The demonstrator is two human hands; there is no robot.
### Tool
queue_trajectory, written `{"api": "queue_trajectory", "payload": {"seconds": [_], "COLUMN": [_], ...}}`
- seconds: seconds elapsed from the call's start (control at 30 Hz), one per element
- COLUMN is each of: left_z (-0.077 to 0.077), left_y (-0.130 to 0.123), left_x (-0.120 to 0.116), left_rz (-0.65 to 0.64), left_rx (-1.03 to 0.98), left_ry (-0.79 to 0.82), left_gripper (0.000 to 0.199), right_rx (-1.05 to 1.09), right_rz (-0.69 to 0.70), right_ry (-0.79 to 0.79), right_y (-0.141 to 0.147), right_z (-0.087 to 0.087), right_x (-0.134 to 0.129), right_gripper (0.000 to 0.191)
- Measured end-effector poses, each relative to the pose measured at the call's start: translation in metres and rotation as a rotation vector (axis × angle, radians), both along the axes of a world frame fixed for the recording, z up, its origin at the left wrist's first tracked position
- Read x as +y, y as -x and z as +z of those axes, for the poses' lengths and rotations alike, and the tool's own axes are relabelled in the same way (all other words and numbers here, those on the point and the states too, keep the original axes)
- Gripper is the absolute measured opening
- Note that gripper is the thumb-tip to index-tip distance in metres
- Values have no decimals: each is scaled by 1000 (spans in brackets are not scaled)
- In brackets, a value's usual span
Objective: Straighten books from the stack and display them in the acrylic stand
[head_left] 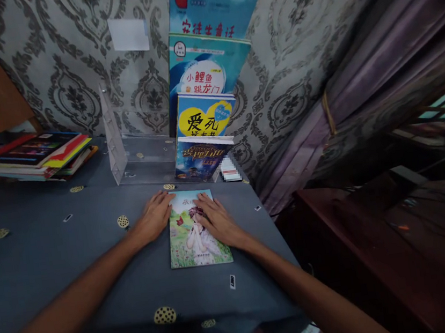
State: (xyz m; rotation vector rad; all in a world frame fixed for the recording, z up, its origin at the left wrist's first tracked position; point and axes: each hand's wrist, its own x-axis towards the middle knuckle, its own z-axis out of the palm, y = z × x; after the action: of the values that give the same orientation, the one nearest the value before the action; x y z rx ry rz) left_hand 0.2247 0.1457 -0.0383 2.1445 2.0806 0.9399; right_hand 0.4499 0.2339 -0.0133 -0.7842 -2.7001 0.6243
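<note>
A thin picture-covered book (199,239) lies flat on the dark cloth-covered table, its cover showing a figure in a flowery meadow. My left hand (156,215) rests at the book's upper left edge, fingers stretched out and thumb at the cover. Over the upper right of the cover lies my right hand (217,218), flat with its fingers extended, hiding part of the title. Just behind the book stands a clear tiered rack (116,141). Its right side holds several upright books, including a dark blue book (201,161) in front and a yellow-and-blue book (204,116) behind it.
A stack of books and magazines (43,156) sits at the table's back left. The wall behind is patterned, with a white card (128,35) on it. To the right are a tied purple curtain (308,139) and dark red furniture (337,239) beyond the table edge.
</note>
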Motion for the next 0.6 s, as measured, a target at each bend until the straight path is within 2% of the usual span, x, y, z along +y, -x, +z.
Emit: {"api": "queue_trajectory", "payload": {"seconds": [0.1,0.23,0.43,0.6], "left_z": [4,11,8,14], "left_y": [-1,3,4,-4], "left_x": [-1,0,7,4], "left_rz": [-28,-79,-161,-90], "left_rx": [-90,-306,-851,-1251], "left_ry": [13,50,90,71], "left_gripper": [42,47,51,47], "right_rx": [-25,30,101,143], "right_rz": [-91,-113,-130,-123], "right_ry": [-62,-95,-70,-62], "right_y": [20,26,23,22], "right_z": [-5,-11,-18,-20], "right_x": [10,14,18,19], "right_gripper": [49,46,46,44]}}
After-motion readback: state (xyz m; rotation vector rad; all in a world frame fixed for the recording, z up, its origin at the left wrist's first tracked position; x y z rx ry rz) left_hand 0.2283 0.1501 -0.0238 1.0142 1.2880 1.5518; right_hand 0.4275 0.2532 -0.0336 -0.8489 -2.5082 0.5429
